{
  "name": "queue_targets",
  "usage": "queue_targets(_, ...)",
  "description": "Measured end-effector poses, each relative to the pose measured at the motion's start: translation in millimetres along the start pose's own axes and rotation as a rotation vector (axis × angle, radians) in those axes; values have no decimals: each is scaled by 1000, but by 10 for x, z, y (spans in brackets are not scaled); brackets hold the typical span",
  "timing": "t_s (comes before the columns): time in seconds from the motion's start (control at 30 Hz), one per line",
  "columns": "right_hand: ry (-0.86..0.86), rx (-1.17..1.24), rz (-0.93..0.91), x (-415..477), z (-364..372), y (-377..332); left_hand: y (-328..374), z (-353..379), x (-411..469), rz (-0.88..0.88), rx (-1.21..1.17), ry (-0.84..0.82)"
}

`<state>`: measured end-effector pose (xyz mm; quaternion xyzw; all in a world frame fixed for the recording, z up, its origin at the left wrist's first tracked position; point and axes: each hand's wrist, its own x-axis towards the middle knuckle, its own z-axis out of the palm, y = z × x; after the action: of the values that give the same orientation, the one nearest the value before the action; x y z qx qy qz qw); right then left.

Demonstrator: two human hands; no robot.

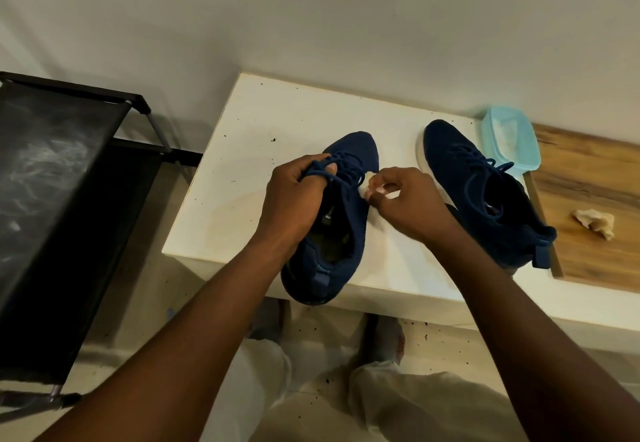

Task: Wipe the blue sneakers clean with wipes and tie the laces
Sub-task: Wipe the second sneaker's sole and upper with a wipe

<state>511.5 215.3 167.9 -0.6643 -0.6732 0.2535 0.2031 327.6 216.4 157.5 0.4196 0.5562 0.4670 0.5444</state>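
Observation:
Two dark blue sneakers stand on a white table (242,150). The near sneaker (346,233) points away from me, its heel over the table's front edge. My left hand (294,195) grips its bunched laces (332,166) above the tongue. My right hand (405,202) pinches a small white wipe (367,183) against the sneaker's right side. The second sneaker (485,192) sits to the right, laces loose, with no hand on it.
A pale blue lidded wipe box (509,140) stands behind the second sneaker. A crumpled used wipe (595,221) lies on the wooden board (595,171) at right. A black shoe rack (62,199) stands left of the table. Dirt specks dot the table and floor.

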Motion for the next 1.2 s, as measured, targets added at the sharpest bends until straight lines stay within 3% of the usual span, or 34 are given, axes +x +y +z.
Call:
queue_targets(0.1,-279,-8,-198,-166,-50,-302,-7,-13,-1,-8,-18,14)
queue_targets(0.17,-412,100,-225,-231,-82,-366,-15,-13,-1,4,-13,6)
queue_targets(0.23,-297,100,-184,-173,-48,-273,-7,-9,-9,11,-15,-2)
queue_targets(0.3,-48,26,-78,-59,-6,-125,2,-3,-6,4,-23,-1)
queue_targets(0.37,11,1,32,-41,-22,-71,2,4,-5,-9,-24,3)
queue_targets(0.53,-536,202,-164,-297,-135,-383,5,-14,-3,-9,-33,7)
queue_targets(0.6,-450,280,-139,-282,-88,-332,7,-5,-9,2,-23,-6)
queue_targets(0.67,-158,332,-5,-151,-39,-172,5,0,-10,2,-21,-5)
queue_targets(0.73,-5,358,120,-78,-18,-57,4,-6,-5,-13,-33,-1)
queue_targets(0.77,-38,353,132,-86,-21,-45,0,-5,-1,-16,-36,-3)
queue_targets(0.9,-431,303,-7,-293,-112,-222,-3,-18,10,-13,-47,20)
queue_targets(0.97,-370,343,-3,-296,-89,-195,2,-19,10,-15,-51,19)
queue_targets(1.07,-59,261,99,-195,-4,-73,8,0,-2,-28,-54,15)
queue_targets(1.13,-105,301,128,-193,17,-72,8,5,-13,-27,-53,20)
queue_targets(1.2,-287,341,104,-281,-34,-165,7,-14,-10,-16,-50,40)
